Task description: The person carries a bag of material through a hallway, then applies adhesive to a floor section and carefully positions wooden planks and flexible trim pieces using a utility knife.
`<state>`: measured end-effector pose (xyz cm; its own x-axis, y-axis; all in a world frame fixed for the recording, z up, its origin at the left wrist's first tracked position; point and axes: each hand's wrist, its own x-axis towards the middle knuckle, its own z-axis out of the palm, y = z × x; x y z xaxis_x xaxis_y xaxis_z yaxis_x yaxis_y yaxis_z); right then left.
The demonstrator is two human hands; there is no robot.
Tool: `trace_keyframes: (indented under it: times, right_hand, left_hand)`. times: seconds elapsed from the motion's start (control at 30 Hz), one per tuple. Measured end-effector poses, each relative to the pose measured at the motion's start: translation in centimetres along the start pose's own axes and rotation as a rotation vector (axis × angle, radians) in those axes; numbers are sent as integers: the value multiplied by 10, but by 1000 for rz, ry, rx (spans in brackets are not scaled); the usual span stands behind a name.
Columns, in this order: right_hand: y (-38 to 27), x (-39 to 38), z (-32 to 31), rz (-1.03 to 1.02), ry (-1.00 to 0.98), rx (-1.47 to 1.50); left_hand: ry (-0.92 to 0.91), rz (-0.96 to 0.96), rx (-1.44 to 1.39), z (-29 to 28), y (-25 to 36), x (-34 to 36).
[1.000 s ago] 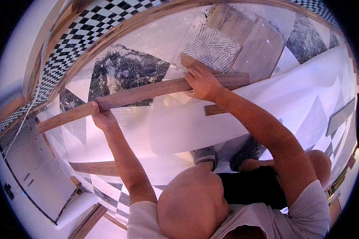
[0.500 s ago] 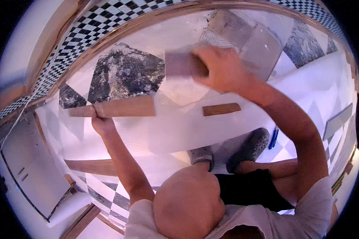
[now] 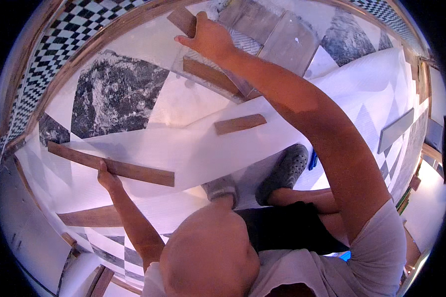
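Observation:
My left hand grips a long, narrow brown wood-look plank near its middle, over a white sheet. Stretched to the far side, my right hand holds a short brown board piece between thumb and fingers. Just nearer than that hand lies a brown strip, beside greyish-brown floor planks. A short offcut with one slanted end rests on the white sheet between my two arms.
Worn black-and-white flooring shows beyond the sheet. Another brown plank lies left of my left forearm. A grey strip is at the right, and a blue pen-like thing lies beside my grey clog. Checkered wall trim borders the far left.
My right hand has moved farther away and leftward with the short board piece. My left hand has brought the long plank nearer and tilted it. The whole view has shifted and turned.

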<state>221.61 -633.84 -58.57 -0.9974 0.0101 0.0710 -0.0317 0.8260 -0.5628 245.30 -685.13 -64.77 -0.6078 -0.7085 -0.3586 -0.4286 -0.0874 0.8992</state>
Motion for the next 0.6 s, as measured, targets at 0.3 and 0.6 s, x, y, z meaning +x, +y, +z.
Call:
trace_keyframes:
  times: [0.3, 0.6]
  right_hand:
    - [12, -49, 36, 14, -280, -4]
    - [38, -30, 41, -315, -621, -175]
  left_hand:
    - [217, 50, 541, 8, -46, 9]
    - [537, 523, 1283, 69, 8, -35]
